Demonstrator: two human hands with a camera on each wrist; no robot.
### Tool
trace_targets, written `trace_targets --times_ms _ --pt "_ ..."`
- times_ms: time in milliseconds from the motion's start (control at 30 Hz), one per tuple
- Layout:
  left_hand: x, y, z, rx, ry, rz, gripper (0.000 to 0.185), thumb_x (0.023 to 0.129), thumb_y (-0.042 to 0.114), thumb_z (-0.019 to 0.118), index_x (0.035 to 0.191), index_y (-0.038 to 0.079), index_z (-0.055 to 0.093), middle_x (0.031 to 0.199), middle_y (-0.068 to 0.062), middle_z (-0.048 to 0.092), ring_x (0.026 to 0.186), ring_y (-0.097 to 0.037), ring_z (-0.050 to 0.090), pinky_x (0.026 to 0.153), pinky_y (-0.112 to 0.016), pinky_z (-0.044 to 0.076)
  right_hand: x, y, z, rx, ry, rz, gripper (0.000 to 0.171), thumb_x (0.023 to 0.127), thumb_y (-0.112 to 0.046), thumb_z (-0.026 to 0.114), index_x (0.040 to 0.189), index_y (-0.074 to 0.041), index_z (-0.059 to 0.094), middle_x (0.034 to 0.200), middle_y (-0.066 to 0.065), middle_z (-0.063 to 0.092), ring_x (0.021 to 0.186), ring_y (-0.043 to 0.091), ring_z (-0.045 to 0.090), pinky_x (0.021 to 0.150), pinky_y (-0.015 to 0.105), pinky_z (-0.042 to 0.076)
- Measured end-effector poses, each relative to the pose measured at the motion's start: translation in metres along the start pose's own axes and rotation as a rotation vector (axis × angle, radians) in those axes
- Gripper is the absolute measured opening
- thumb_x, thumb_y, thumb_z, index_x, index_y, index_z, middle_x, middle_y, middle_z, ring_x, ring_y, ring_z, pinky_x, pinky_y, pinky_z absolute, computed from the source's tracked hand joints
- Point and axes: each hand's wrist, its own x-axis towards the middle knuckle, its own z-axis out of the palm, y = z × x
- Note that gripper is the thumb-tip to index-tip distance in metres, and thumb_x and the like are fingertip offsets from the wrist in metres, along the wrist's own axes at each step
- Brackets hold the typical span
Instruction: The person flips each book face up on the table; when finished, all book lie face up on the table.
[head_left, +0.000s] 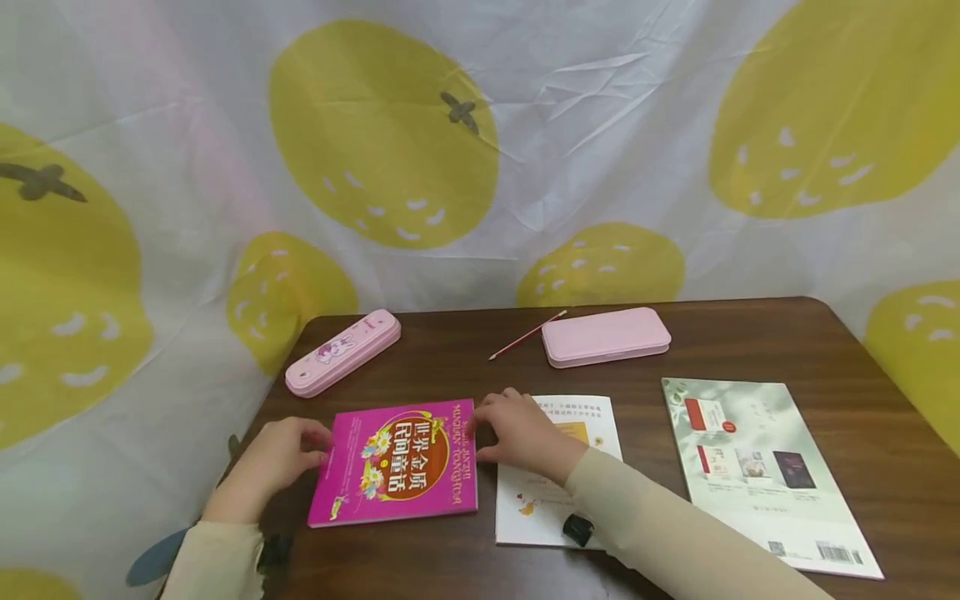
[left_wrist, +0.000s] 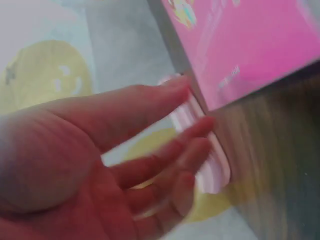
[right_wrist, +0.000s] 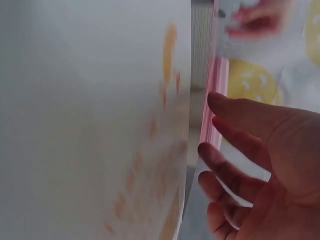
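A magenta book (head_left: pixel 397 462) with a red and yellow cover lies flat near the front of the brown table (head_left: pixel 465 358). My left hand (head_left: pixel 315 442) touches the book's left edge with relaxed fingers. In the left wrist view the left hand (left_wrist: pixel 185 125) is spread beside the book's corner (left_wrist: pixel 250 45). My right hand (head_left: pixel 491 429) rests against the book's right edge and lies over a white booklet (head_left: pixel 555 500). The right wrist view shows loosely extended fingers (right_wrist: pixel 220 140) beside the white booklet (right_wrist: pixel 90 120). Neither hand grips anything.
A pink pencil case with a bunny (head_left: pixel 343 352) lies at the back left. A plain pink case (head_left: pixel 606 335) lies at the back centre with a thin red stick (head_left: pixel 527 335) beside it. A green-white magazine (head_left: pixel 765 471) lies at the right. A strawberry-print cloth (head_left: pixel 382 133) hangs behind.
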Motion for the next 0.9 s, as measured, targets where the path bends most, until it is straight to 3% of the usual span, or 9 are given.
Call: trace_targets --times_ms 133,267,500,733,900 --pt "0.025 -0.007 0.0 0.022 0.027 0.121 0.027 0.085 0.003 0.08 0.112 0.006 0.076 0.105 -0.013 0.073 0.087 -0.025 0.066 0.077 -0.046 0.056 -0.012 -0.011 0.005 0.041 -0.003 0.028 0.026 0.082 -0.035 0.087 0.102 -0.022 0.077 0.1 0.0 0.071 0.093 0.019 0.056 0.083 0.04 0.046" --pt "0.04 -0.014 0.004 0.033 0.012 0.197 0.027 0.086 0.0 0.078 0.111 0.007 0.077 0.105 -0.011 0.071 0.089 -0.023 0.062 0.079 -0.045 0.055 -0.023 -0.022 0.009 0.039 -0.011 0.037 0.025 0.081 -0.037 0.087 0.1 -0.023 0.077 0.094 -0.004 0.071 0.085 0.013 0.054 0.077 0.034 0.044" --pt "0.049 -0.032 0.014 -0.067 -0.041 0.218 0.024 0.086 0.007 0.081 0.109 0.013 0.079 0.104 -0.004 0.072 0.089 -0.018 0.058 0.079 -0.037 0.052 -0.036 -0.036 0.017 -0.046 -0.008 0.005 0.03 0.076 -0.039 0.089 0.098 -0.023 0.076 0.089 -0.006 0.069 0.078 0.011 0.054 0.068 0.03 0.044" --pt "0.055 -0.043 0.01 -0.135 -0.072 0.314 0.03 0.085 0.006 0.081 0.113 0.015 0.078 0.116 -0.01 0.074 0.092 -0.019 0.058 0.077 -0.031 0.049 -0.04 -0.046 0.018 -0.134 0.046 0.037 0.041 0.068 -0.049 0.092 0.097 -0.024 0.076 0.088 -0.007 0.066 0.082 0.014 0.057 0.07 0.033 0.047" --pt "0.054 -0.042 0.006 -0.162 -0.089 0.301 0.033 0.084 0.003 0.082 0.115 0.012 0.077 0.115 -0.012 0.073 0.084 -0.019 0.055 0.07 -0.028 0.045 -0.039 -0.046 0.016 -0.147 0.068 0.038 0.04 0.069 -0.048 0.091 0.097 -0.024 0.077 0.09 -0.007 0.067 0.083 0.015 0.058 0.071 0.034 0.047"
